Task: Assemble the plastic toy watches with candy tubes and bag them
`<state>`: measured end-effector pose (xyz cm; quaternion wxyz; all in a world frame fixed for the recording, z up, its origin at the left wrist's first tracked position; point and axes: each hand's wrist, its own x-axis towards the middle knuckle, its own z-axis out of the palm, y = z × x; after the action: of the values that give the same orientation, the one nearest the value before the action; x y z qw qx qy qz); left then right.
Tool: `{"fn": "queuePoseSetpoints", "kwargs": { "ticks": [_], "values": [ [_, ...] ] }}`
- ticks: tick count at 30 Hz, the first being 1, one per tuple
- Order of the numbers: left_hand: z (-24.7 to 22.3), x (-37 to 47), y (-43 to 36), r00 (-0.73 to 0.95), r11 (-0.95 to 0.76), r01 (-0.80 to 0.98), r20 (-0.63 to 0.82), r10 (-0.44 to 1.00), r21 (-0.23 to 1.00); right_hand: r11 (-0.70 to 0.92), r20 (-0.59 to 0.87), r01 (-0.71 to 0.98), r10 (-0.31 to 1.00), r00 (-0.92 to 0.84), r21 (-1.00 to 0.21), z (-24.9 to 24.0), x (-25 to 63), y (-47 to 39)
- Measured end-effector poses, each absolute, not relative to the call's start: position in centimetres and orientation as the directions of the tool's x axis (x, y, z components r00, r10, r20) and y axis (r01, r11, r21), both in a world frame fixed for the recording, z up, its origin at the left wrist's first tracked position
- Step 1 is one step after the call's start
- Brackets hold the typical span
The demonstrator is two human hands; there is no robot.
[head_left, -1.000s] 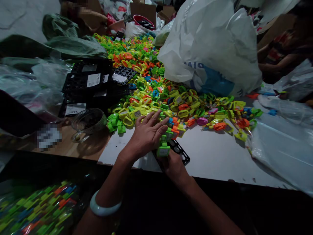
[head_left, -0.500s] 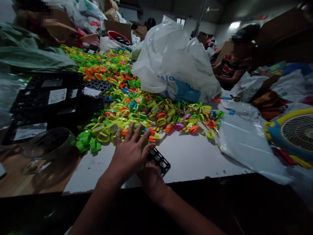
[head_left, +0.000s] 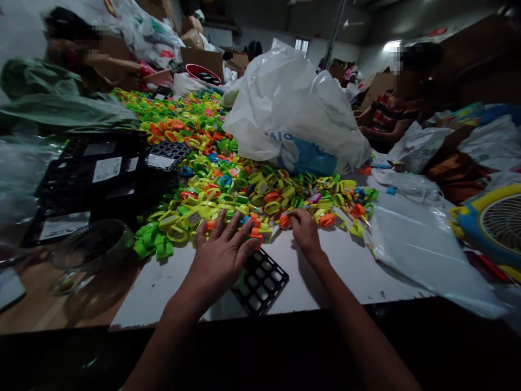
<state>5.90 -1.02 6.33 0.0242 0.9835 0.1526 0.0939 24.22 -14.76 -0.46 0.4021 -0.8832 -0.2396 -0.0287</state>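
Note:
Spread flat, my left hand point(head_left: 223, 252) lies over the near edge of a heap of bright plastic toy watches point(head_left: 220, 193). Orange and yellow pieces show at its fingertips. A black grid tray point(head_left: 262, 282) lies on the white board, its upper left part hidden under that hand. My right hand point(head_left: 306, 232) is further right, fingers bent and pinched on an orange toy watch point(head_left: 284, 221) at the heap's front. Green watches point(head_left: 152, 240) sit to the left of my left hand.
A big white plastic bag point(head_left: 297, 108) stands behind the heap. Black trays point(head_left: 89, 179) and a clear bowl point(head_left: 91, 244) are at left. Flat plastic bags point(head_left: 419, 239) and a yellow-blue fan point(head_left: 494, 228) are at right. Two people sit across the table.
My right hand has left the black tray beneath my left hand and moved right and forward to the orange toy watch. More of the tray shows. My left hand stays spread in place.

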Motion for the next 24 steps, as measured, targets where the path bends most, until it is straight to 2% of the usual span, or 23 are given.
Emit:
{"fn": "queuePoseSetpoints", "kwargs": {
  "ticks": [3,8,12,15,17,19,22,24],
  "values": [
    [6.3,6.1,-1.0,0.933,-0.948,0.308,0.17,0.318,0.081,-0.689,0.161,0.327,0.296,0.942,-0.647,-0.1,28.1,-13.1],
    [6.3,6.2,-1.0,0.934,-0.953,0.291,0.19,0.302,0.085,-0.76,0.048,0.228,0.252,0.967,-0.609,-0.3,29.8,-12.9],
    [6.5,5.6,-0.9,0.932,-0.949,0.289,0.19,0.309,0.127,-0.71,0.027,0.212,0.263,0.964,-0.672,-0.9,28.7,-15.9],
    [6.4,5.1,-1.2,0.926,-0.951,0.288,0.221,0.307,0.114,-0.483,0.077,0.206,0.272,0.959,-0.851,-1.5,25.6,-18.0],
    [6.1,4.9,-1.5,0.924,-0.953,0.285,0.233,0.302,0.102,-0.247,0.062,0.154,0.345,0.937,-0.957,-1.7,22.5,-18.7],
    [5.7,4.7,-1.7,0.922,-0.953,0.287,0.241,0.302,0.097,-0.098,-0.033,0.02,0.511,0.859,-0.995,-2.0,19.1,-18.6],
    [5.2,4.4,-1.7,0.919,-0.954,0.283,0.256,0.3,0.102,-0.058,-0.181,-0.204,0.728,0.662,-0.977,-2.5,15.0,-17.4],
    [5.1,4.3,-1.7,0.918,-0.954,0.276,0.263,0.297,0.115,-0.063,-0.178,-0.2,0.754,0.633,-0.978,-3.0,13.2,-16.3]
  ]
}}
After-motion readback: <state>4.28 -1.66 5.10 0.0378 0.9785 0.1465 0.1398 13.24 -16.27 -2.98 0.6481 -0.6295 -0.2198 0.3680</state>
